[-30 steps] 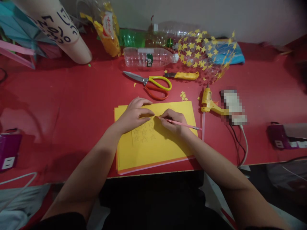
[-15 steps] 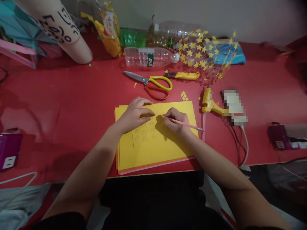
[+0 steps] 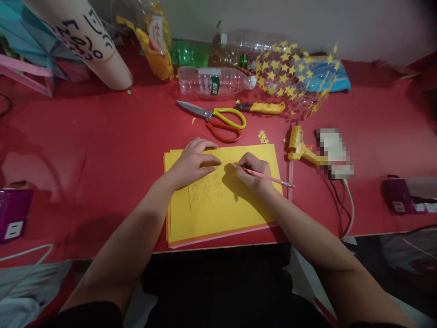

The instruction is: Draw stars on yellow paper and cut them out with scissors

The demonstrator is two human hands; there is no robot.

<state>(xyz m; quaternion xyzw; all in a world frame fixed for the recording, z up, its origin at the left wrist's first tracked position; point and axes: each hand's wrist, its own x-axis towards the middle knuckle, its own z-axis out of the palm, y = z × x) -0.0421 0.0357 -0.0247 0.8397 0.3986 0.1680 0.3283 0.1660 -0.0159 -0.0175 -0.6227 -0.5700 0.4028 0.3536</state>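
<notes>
A stack of coloured paper has a yellow sheet (image 3: pixel 225 216) on top, with orange and pink edges showing beneath. Rows of pencil-drawn stars (image 3: pixel 206 187) cover part of its left half. My left hand (image 3: pixel 195 163) lies on the sheet's upper left, fingers apart, holding nothing. In my right hand (image 3: pixel 253 171) is a pink pencil (image 3: pixel 268 176), gripped for writing. Its point is at the upper middle of the sheet, just right of my left fingertips; whether it touches the paper I cannot tell.
Scissors (image 3: pixel 227 117), a yellow utility knife (image 3: pixel 266 107) and small cut stars (image 3: pixel 262 136) lie beyond the paper. A glue gun (image 3: pixel 296 143) is at right beside a pixelated object (image 3: pixel 334 152). Behind are plastic bottles (image 3: pixel 215 82), a star-covered clear form (image 3: pixel 293 73) and a tall cup (image 3: pixel 102 54).
My right hand and the pencil have shifted slightly to the right, away from my left fingertips. My left hand stays in place on the paper.
</notes>
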